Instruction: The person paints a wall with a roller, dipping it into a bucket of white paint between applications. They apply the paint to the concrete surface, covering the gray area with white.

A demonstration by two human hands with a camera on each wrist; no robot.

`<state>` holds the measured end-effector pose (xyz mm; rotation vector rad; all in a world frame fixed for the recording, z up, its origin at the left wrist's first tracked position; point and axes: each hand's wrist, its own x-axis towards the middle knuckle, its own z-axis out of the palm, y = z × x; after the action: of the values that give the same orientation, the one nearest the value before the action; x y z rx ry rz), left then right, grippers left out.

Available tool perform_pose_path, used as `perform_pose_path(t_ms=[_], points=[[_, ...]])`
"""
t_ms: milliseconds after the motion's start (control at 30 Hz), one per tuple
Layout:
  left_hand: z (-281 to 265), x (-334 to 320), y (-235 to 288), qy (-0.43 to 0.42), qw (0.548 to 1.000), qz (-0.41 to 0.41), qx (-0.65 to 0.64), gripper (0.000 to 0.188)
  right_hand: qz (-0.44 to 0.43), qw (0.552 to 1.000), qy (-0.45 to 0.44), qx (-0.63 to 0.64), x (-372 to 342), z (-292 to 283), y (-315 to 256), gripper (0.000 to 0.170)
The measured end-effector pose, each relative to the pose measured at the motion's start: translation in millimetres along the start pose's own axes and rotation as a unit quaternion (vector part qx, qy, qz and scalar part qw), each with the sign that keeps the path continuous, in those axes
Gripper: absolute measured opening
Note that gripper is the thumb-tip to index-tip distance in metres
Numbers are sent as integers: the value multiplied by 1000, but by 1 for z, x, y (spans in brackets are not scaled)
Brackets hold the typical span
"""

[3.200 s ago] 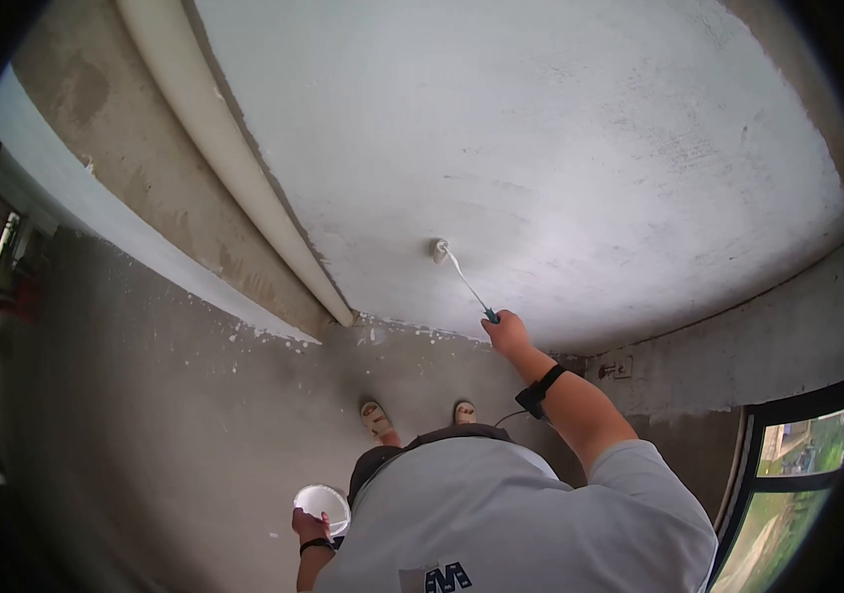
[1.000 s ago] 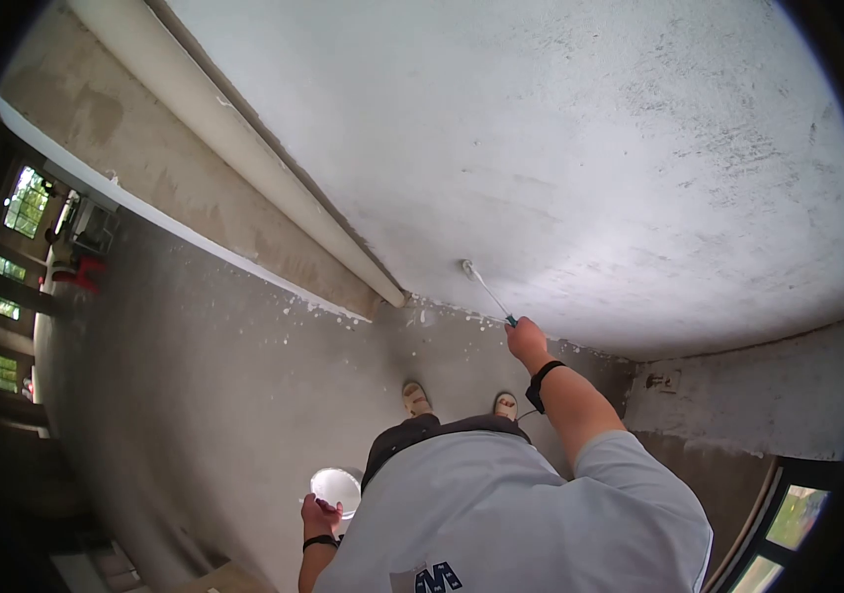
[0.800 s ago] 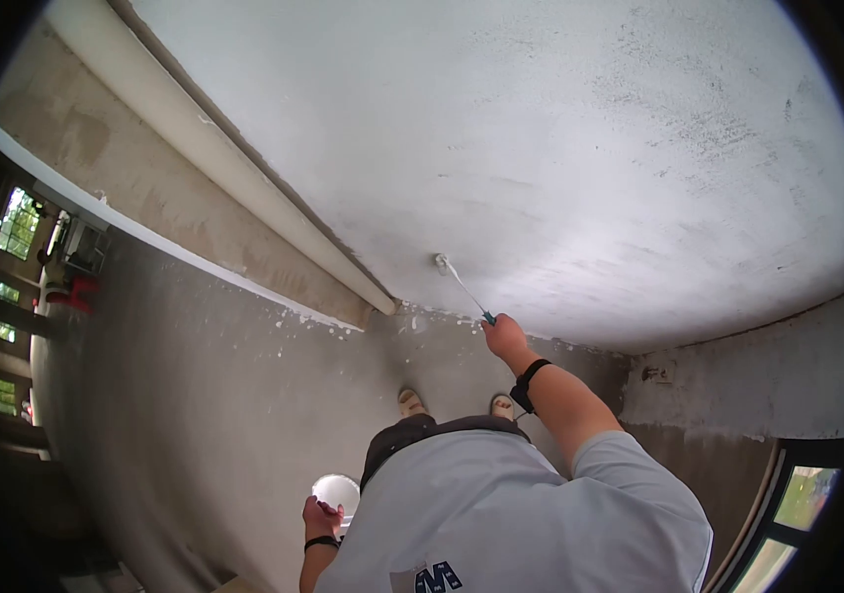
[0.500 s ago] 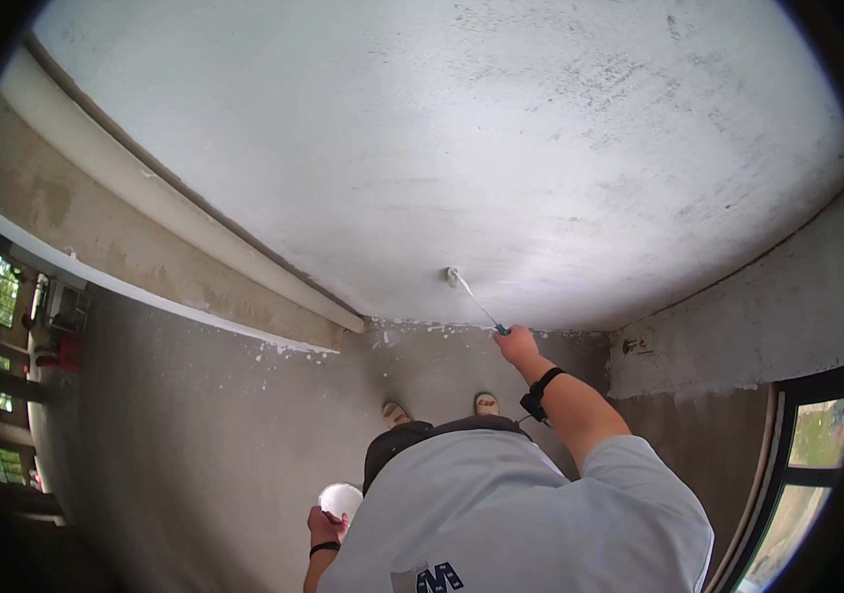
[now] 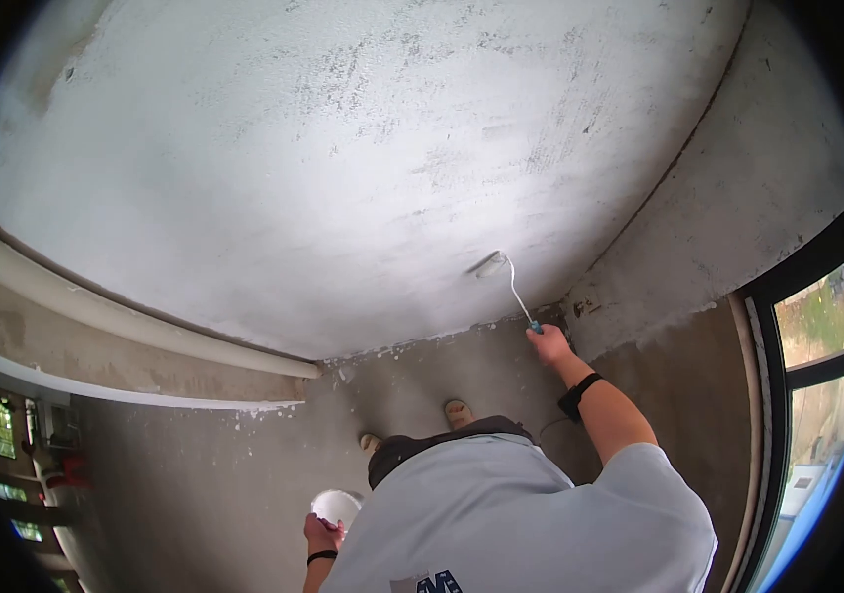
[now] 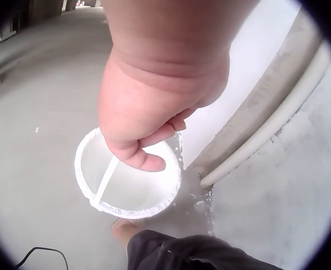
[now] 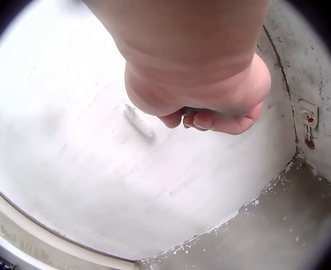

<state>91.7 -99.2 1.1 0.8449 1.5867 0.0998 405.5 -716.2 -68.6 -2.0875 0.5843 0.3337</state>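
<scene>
In the head view the right hand (image 5: pixel 548 344) grips the teal handle of a paint roller (image 5: pixel 490 265), whose white sleeve lies against the whitish wall (image 5: pixel 274 198). The right wrist view shows the fingers of the right hand (image 7: pixel 205 104) curled round the handle, and the roller sleeve (image 7: pixel 138 124) on the wall beyond. Low in the head view, the left hand (image 5: pixel 321 537) holds a white bucket (image 5: pixel 335 506) beside the body. Seen from the left wrist, the left hand (image 6: pixel 160 107) has its fingers curled round the strap-like handle of the bucket (image 6: pixel 84 177), which has a white-smeared rim.
A pale pipe (image 5: pixel 145 316) runs along the wall's left side. White spatters dot the grey floor (image 5: pixel 195 474) near the wall's foot. An outlet box (image 5: pixel 585 304) sits on the adjoining wall, with a dark-framed window (image 5: pixel 817 321) at right. A cable (image 6: pixel 42 248) lies on the floor.
The head view has turned toward the right, showing more of the adjoining wall and window. The roller has moved right along the wall with the right hand. The left hand still holds the bucket.
</scene>
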Motion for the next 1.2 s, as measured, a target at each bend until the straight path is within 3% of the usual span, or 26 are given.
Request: perform_pose_path(t_ms=[33,67,133,267,333,400,433,500,533,800,967,1033,1200], points=[[4,1,0,-3,1000,0,2,23,1,992,-32,119,-3,-5,1,38],[8,3,0,5,1000,2,7,23,1,992,-29,120,-6,-10,1,38],[16,8,1,9,1000,4,11,24,37,957,-113,263,-34,-28,-32,34],[15,37,-2,-18,1000,-5,8,21,17,925,-149,349,-60,-36,-71,31],[5,52,-5,-29,1000,-3,-6,20,2,919,-162,359,-62,-37,-87,29],[-10,68,-13,-122,973,121,152,19,-18,899,-192,392,-62,-39,-102,27],[-5,58,-14,-122,974,121,146,19,-22,900,-195,390,-61,-38,-107,27],[2,36,-18,-48,999,24,1,20,-35,889,-221,398,-58,-34,-118,25],[3,30,-20,-49,998,25,-7,20,-40,889,-225,396,-56,-31,-125,25],[1,1,-21,13,1000,-4,-19,16,-61,852,-261,449,-64,-24,-169,23],[-9,4,-21,27,999,-27,-3,14,-75,851,-259,451,-73,-29,-197,22],[-15,3,-23,-5,999,-16,38,14,-82,848,-262,454,-78,-32,-209,22],[-14,1,-30,28,999,-36,-18,13,-120,854,-250,440,-96,-40,-247,22]])
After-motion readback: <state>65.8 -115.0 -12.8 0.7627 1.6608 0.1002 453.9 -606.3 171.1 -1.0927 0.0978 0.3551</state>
